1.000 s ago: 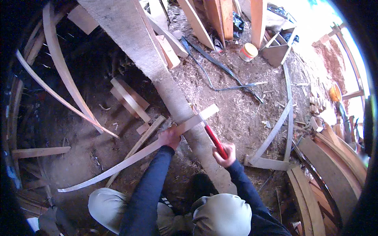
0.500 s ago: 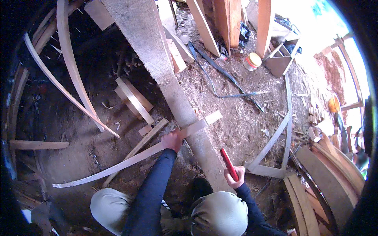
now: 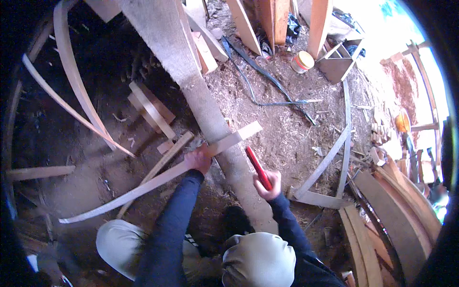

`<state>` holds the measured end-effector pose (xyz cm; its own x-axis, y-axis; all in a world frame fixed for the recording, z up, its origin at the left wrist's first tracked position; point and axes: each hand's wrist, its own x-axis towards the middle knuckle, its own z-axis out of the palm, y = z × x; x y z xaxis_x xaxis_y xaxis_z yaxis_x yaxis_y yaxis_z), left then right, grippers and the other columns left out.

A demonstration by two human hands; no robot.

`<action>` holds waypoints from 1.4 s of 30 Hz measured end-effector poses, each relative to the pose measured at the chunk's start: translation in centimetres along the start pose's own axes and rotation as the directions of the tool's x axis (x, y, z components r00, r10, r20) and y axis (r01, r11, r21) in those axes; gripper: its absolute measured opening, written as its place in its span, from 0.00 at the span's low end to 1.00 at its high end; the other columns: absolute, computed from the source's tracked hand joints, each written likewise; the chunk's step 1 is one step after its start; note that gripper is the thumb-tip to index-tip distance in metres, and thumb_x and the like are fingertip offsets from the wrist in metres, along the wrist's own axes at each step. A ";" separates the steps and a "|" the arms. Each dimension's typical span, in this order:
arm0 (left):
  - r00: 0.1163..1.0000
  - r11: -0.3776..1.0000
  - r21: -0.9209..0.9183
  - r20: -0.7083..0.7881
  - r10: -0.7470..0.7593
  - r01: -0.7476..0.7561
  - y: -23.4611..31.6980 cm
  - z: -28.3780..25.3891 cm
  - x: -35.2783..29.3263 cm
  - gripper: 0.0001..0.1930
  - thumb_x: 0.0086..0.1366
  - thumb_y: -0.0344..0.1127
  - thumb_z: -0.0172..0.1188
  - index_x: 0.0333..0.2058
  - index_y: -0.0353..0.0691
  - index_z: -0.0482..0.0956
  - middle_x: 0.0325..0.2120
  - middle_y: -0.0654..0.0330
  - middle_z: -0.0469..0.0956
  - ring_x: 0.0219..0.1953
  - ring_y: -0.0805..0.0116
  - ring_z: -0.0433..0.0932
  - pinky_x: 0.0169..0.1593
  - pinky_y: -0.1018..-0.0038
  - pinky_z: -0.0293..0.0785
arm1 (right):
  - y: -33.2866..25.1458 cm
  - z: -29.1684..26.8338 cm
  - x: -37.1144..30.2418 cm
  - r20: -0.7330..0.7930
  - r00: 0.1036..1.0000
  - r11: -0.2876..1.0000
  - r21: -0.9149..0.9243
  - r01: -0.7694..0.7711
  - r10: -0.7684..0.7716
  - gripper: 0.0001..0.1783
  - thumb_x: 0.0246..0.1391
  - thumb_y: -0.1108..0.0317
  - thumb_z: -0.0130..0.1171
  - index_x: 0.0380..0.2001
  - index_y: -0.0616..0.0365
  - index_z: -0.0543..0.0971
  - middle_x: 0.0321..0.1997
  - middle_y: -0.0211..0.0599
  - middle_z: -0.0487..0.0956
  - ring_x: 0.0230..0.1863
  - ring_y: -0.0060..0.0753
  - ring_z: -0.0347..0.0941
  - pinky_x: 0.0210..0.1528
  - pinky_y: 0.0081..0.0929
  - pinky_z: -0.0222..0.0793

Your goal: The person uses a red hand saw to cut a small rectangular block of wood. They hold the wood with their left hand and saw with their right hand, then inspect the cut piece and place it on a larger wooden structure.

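My left hand (image 3: 198, 160) is closed around a long curved wooden strip (image 3: 129, 195), near where it crosses a thick plank (image 3: 203, 107). The strip's squared end rests across the plank and sticks out past its right edge. On the right, my right hand (image 3: 268, 185) grips a narrow red tool (image 3: 257, 165) by its lower end. Its upper tip points toward the strip's end, with a small gap between them. I cannot make out the tool's exact kind.
A short crossed pair of wood pieces (image 3: 152, 111) lies left of the plank. Farther off are a dark strap (image 3: 272, 83), a round tub (image 3: 302, 62) and a wooden toolbox (image 3: 337, 67). A jointed wooden frame (image 3: 320, 198) and stacked curved boards (image 3: 397, 205) stand at right.
My right hand has moved the red tool up and left, closer to the strip's end. My left hand keeps its hold on the strip. The whole view has shifted a little.
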<state>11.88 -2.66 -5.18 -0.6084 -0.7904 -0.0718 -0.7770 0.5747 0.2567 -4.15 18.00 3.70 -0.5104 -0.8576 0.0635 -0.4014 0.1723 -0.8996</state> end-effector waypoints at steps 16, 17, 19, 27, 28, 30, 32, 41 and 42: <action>0.997 0.991 0.129 0.063 -0.037 0.029 -0.1 -1.0 0.3 0.06 0.56 0.38 0.53 0.33 0.49 0.73 0.21 0.56 0.78 0.25 0.51 0.80 0.29 0.56 0.75 | 1.4 -1.6 -7.2 -0.021 1.000 0.998 0.054 -0.011 0.012 0.12 0.36 0.76 0.56 0.07 0.55 0.66 0.06 0.33 0.62 0.07 0.28 0.62 0.16 0.24 0.60; 0.997 0.995 0.094 0.064 -0.033 0.027 0.2 -1.2 0.3 0.06 0.56 0.38 0.54 0.33 0.49 0.74 0.22 0.56 0.79 0.25 0.52 0.80 0.29 0.56 0.75 | 1.7 -1.7 -6.7 -0.009 1.000 1.000 0.006 -0.002 0.002 0.10 0.36 0.76 0.56 0.09 0.55 0.67 0.07 0.33 0.62 0.08 0.27 0.62 0.16 0.23 0.60; 0.997 0.998 0.060 0.068 -0.034 0.030 0.3 -0.7 0.5 0.07 0.56 0.39 0.54 0.33 0.49 0.75 0.23 0.56 0.79 0.26 0.53 0.80 0.29 0.57 0.75 | 1.7 -1.0 -6.2 -0.001 0.998 0.997 0.051 -0.061 0.062 0.07 0.37 0.75 0.56 0.12 0.57 0.70 0.08 0.33 0.64 0.09 0.26 0.63 0.17 0.23 0.60; 0.999 0.999 0.048 -0.040 -0.023 0.025 -0.2 -0.9 -0.1 0.07 0.54 0.38 0.55 0.33 0.50 0.76 0.24 0.56 0.79 0.26 0.54 0.80 0.30 0.57 0.75 | -0.1 -1.4 -0.9 0.167 0.985 0.998 0.050 0.046 -0.054 0.20 0.39 0.66 0.70 0.14 0.52 0.66 0.10 0.26 0.64 0.11 0.23 0.61 0.15 0.23 0.57; 0.998 0.999 0.045 -0.056 -0.015 0.018 -0.2 -0.8 -0.1 0.07 0.53 0.38 0.55 0.32 0.49 0.76 0.24 0.56 0.79 0.26 0.53 0.80 0.30 0.57 0.75 | -0.6 -1.6 -0.8 0.203 0.976 0.997 0.037 0.073 -0.079 0.19 0.38 0.64 0.72 0.16 0.52 0.67 0.11 0.27 0.65 0.11 0.24 0.62 0.16 0.23 0.59; 0.996 0.999 0.036 -0.084 -0.007 0.010 0.1 -0.6 -0.2 0.06 0.53 0.38 0.55 0.31 0.49 0.76 0.23 0.55 0.79 0.26 0.53 0.80 0.29 0.56 0.75 | -0.5 -1.4 -0.8 0.236 0.969 0.997 0.001 0.082 -0.080 0.20 0.37 0.62 0.73 0.19 0.53 0.68 0.12 0.28 0.66 0.12 0.25 0.63 0.17 0.24 0.61; 0.999 0.999 0.015 -0.025 -0.031 0.031 0.3 -0.6 0.4 0.05 0.53 0.37 0.55 0.29 0.48 0.76 0.23 0.55 0.79 0.25 0.53 0.80 0.29 0.56 0.75 | -0.2 -1.1 -1.3 0.257 0.964 0.996 -0.030 0.080 -0.070 0.21 0.36 0.61 0.74 0.22 0.53 0.69 0.13 0.30 0.67 0.13 0.26 0.64 0.18 0.25 0.63; 0.998 0.999 -0.035 -0.057 -0.010 0.008 -0.2 -0.6 0.0 0.04 0.52 0.35 0.54 0.27 0.46 0.75 0.22 0.54 0.79 0.24 0.52 0.79 0.29 0.58 0.75 | -1.3 0.2 -0.8 0.304 0.943 0.990 0.091 0.111 -0.134 0.24 0.28 0.59 0.78 0.23 0.54 0.72 0.15 0.27 0.70 0.16 0.26 0.68 0.22 0.24 0.66; 0.998 0.999 -0.045 -0.067 -0.012 0.009 -0.2 -0.7 0.0 0.04 0.51 0.35 0.54 0.27 0.46 0.75 0.22 0.54 0.79 0.24 0.52 0.79 0.29 0.58 0.75 | -1.6 0.1 -0.7 0.306 0.943 0.990 0.094 0.108 -0.132 0.24 0.28 0.59 0.78 0.24 0.54 0.72 0.15 0.27 0.70 0.16 0.26 0.68 0.22 0.24 0.66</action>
<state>12.09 -2.93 -4.56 -0.5867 -0.8098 -0.0097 -0.7745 0.5576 0.2987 -3.05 18.28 5.05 -0.1954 -0.9796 0.0462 -0.3807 0.0324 -0.9241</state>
